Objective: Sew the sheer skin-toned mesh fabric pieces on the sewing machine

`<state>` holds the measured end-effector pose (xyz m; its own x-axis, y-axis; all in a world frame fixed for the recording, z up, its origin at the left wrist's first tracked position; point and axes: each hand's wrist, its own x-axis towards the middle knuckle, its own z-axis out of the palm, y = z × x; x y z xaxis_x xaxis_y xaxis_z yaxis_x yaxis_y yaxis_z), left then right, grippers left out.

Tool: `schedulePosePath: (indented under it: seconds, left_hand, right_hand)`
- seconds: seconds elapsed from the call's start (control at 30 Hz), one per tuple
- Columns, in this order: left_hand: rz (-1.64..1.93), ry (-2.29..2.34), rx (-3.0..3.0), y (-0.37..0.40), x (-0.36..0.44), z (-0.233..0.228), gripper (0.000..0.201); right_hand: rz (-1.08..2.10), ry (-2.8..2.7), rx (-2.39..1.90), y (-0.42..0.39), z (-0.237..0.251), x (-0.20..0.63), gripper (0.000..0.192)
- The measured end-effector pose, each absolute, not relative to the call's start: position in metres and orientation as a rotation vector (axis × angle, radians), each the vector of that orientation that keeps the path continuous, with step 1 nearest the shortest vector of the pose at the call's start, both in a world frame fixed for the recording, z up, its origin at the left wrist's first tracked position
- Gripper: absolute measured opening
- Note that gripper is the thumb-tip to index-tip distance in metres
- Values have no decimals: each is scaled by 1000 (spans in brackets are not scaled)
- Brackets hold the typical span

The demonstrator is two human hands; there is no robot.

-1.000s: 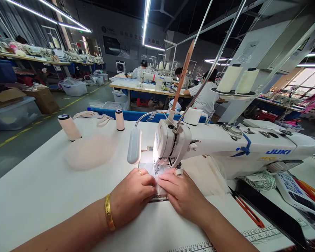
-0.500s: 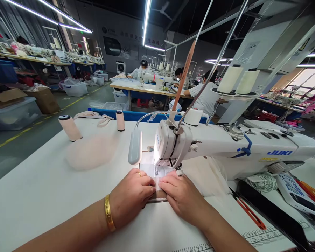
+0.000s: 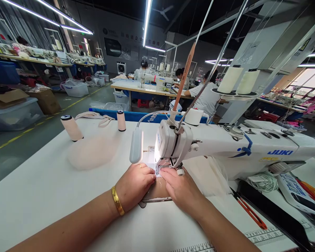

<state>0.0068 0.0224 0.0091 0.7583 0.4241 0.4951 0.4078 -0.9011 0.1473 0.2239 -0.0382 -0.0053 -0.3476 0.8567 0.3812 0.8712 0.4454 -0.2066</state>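
Both hands are at the front of a white sewing machine point(image 3: 212, 140), close to its needle and presser foot point(image 3: 157, 169). My left hand point(image 3: 133, 185), wearing a gold bracelet point(image 3: 117, 201), has its fingers bent and pressed together on a small piece of thin white fabric point(image 3: 158, 174). From the other side, my right hand point(image 3: 182, 187) pinches the fabric's right edge, thumb tucked under. Most of the fabric is hidden by the fingers and the machine head. Below the fingertips a brownish plate point(image 3: 157, 191) with loose thread ends shows.
Pale sheer fabric lies at the left point(image 3: 91, 152) and under the machine arm point(image 3: 207, 175). Two peach thread cones point(image 3: 72, 128) stand at the back left. A lamp point(image 3: 136, 145) hangs beside the needle. Orange snips point(image 3: 252, 211) and a black tray point(image 3: 273, 213) lie right.
Both hands have moved slightly away from me, toward the presser foot, with the white fabric between them. More of the brownish plate now shows.
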Motion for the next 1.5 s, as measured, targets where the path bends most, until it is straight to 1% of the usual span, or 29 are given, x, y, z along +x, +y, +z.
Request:
schedulePosePath:
  seconds: [0.23,0.43,0.53,0.63,0.7,0.73,0.8,0.9,1.0,1.1,1.17,1.23,1.33,1.4,1.5]
  left_hand:
    - [705,810,2909,25,9,9,31]
    - [542,1084,2863,20,4,14,19]
    - [395,1207,2889,10,5,24,23]
    - [184,1291,2895,-1,4,38,13]
    - [120,1236,2840,-3,1,48,23]
    - [144,1191,2802,-2,-2,52,27]
    - [260,1108,2746,4,-9,56,27]
    - [363,993,2784,17,-18,53,17]
    - [283,1175,2808,24,-26,46,3]
    - [100,1464,2707,20,-30,48,18]
    - [4,1489,2697,15,-28,53,23]
    - [50,1391,2783,10,-22,55,19]
    - [292,1069,2852,8,-11,48,6]
    - [383,923,2788,9,-7,39,10]
    - [424,958,2565,14,-9,34,17]
  right_hand:
    - [-147,-2237,-1479,-36,5,219,43]
    - [-89,-2235,-1435,-42,6,220,41]
    - [-74,-2232,-1358,-43,0,220,41]
    - [-29,-2241,-1224,-45,-2,217,39]
    - [37,-2239,-1130,-47,1,210,35]
    - [85,-2234,-1091,-49,3,206,32]
    - [209,-2241,-1047,-53,7,197,26]
    - [340,-2309,-1009,-58,7,188,22]
    - [314,-2340,-961,-61,2,187,31]
    - [310,-2319,-927,-61,-1,191,41]
    - [344,-2306,-944,-60,0,193,41]
    - [385,-2290,-960,-59,2,193,37]
    - [421,-2268,-940,-60,5,193,32]
    - [428,-2257,-959,-60,6,194,30]
    - [424,-2210,-1016,-61,8,198,27]
